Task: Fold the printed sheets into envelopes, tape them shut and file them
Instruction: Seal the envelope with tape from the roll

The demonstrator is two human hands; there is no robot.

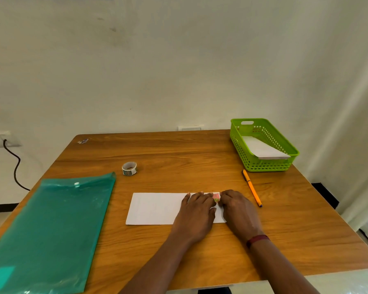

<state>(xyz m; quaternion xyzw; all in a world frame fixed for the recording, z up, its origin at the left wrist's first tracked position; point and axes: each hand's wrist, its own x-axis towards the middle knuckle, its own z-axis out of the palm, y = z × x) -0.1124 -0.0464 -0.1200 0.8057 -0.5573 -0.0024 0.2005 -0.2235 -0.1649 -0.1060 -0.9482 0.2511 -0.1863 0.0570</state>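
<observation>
- Tape is the business of this step, as I judge it: a small pink-and-green tape piece (216,196) sits at the far right edge of the folded sheet (155,209), between the two hands.
- The folded sheet lies flat on the wooden table (179,153), near its front middle, long side running left to right.
- The left hand (197,211) lies spread and flat on the right part of the sheet, fingers straight, touching the paper just beside the tape piece.
- The right hand (237,209) covers the sheet's right end with its fingers bent toward the tape piece. Whether they pinch it or press it down cannot be told.
- To do it well, the flat hand should hold the fold still so the layers do not creep while the tape goes on.
- The tape piece should straddle the open edge, half on each layer, and be rubbed from its middle outward so that no bubble or lifted corner is left.
- The risk is a skewed sheet: pressure on one end only could let the free left end swing.
- The tape roll (129,168) stands well apart to the left, should another piece be wanted.
- The green basket (272,166) at the far right corner holds a white folded envelope (263,149); an orange pen (252,187) lies between the basket and the hands.
- A teal plastic folder (51,230) lies at the left.
</observation>
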